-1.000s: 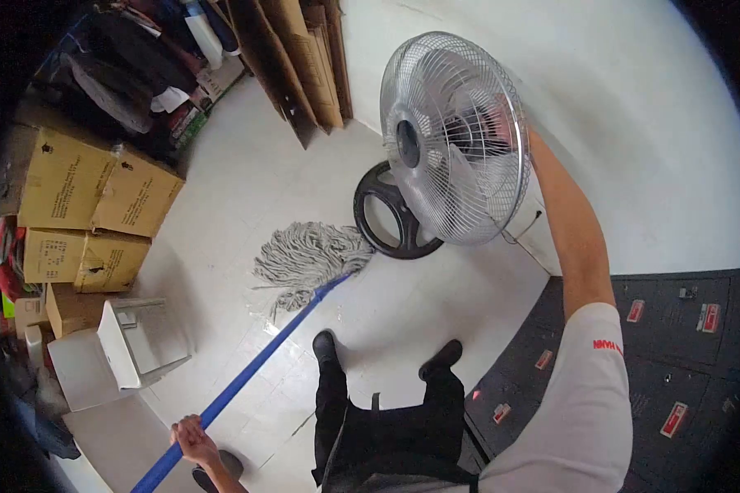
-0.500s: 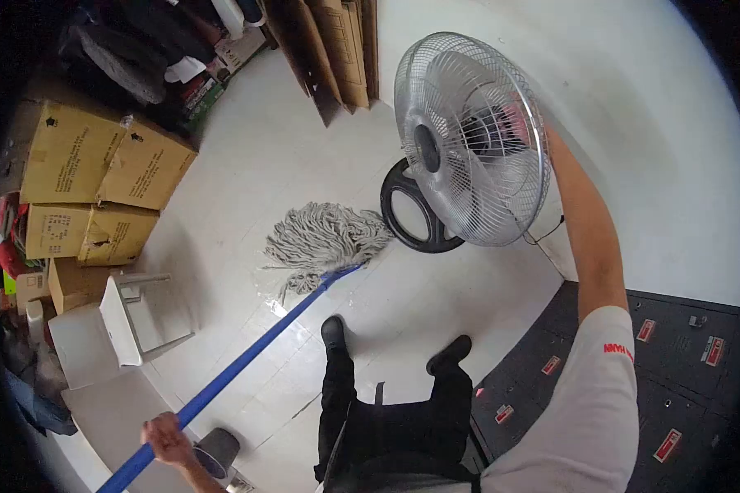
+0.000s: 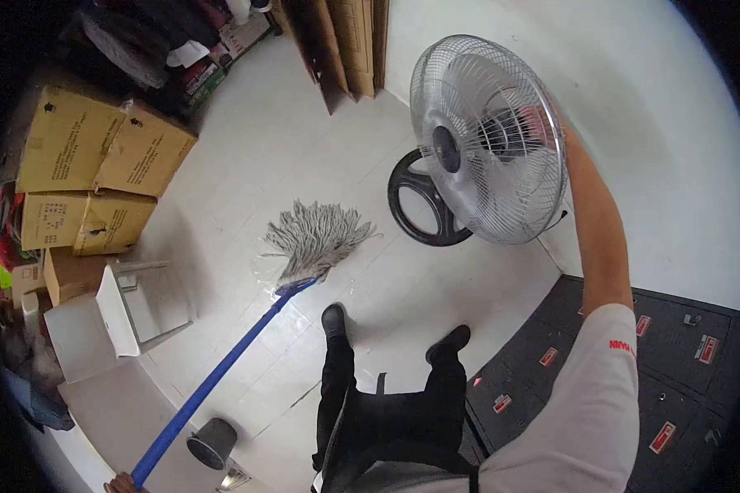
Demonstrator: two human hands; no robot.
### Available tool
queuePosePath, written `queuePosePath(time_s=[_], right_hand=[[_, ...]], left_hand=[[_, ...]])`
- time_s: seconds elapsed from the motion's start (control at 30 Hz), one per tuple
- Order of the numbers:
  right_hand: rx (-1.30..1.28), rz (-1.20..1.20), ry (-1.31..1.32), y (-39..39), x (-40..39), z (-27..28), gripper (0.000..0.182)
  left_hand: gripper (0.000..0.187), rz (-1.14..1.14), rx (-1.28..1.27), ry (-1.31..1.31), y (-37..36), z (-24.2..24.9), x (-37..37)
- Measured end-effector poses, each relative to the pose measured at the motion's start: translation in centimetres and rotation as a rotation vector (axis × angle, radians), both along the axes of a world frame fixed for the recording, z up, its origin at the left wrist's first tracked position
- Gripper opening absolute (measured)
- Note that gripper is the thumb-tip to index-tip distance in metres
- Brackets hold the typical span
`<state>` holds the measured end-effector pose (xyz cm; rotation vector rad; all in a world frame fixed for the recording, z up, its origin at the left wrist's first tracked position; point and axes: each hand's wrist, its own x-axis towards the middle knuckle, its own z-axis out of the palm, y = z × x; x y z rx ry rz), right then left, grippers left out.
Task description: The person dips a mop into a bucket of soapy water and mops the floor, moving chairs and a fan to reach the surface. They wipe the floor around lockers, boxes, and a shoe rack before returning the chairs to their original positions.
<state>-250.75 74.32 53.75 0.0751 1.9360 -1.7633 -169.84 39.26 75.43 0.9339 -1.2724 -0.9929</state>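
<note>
At the lower left edge, my left hand (image 3: 122, 483) is closed around the blue handle of a mop (image 3: 214, 380). The grey string mop head (image 3: 316, 238) lies fanned out on the floor, apart from the fan's base. My right arm reaches forward to a silver-caged fan (image 3: 446, 149) on a round black base (image 3: 401, 215). Seen partly through the cage, my right hand (image 3: 543, 125) is behind the blades at the motor housing and appears to grip it. Its fingers are mostly hidden.
Stacked cardboard boxes (image 3: 74, 148), a white chair (image 3: 122, 316) and a dark bucket (image 3: 212, 444) stand on the left. Flat cardboard (image 3: 358, 49) leans by the wall at the back. Dark lockers (image 3: 608, 386) with red-and-white labels are at the right.
The mop head has slid left, away from the fan's base. My left hand has drawn back toward the lower left with the handle. My right hand stays at the fan.
</note>
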Motion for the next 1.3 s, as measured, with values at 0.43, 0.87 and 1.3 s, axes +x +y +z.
queuePosePath(time_s=[0.43, 0.87, 1.3], right_hand=[[0.315, 0.41, 0.394, -1.0, 4.5, 6.9, 0.092], [0.368, 0.54, 0.518, -3.7, 10.3, 6.6, 0.097], [0.408, 0.54, 0.569, -4.8, 11.3, 6.3, 0.093]], left_hand=[[0.03, -0.412, 0.13, 0.007, -1.5, -11.6, -6.7], [0.031, -0.418, 0.065, -0.013, -0.5, -12.7, -9.0], [0.03, -0.374, 0.134, -0.003, 0.4, -12.4, -11.5]])
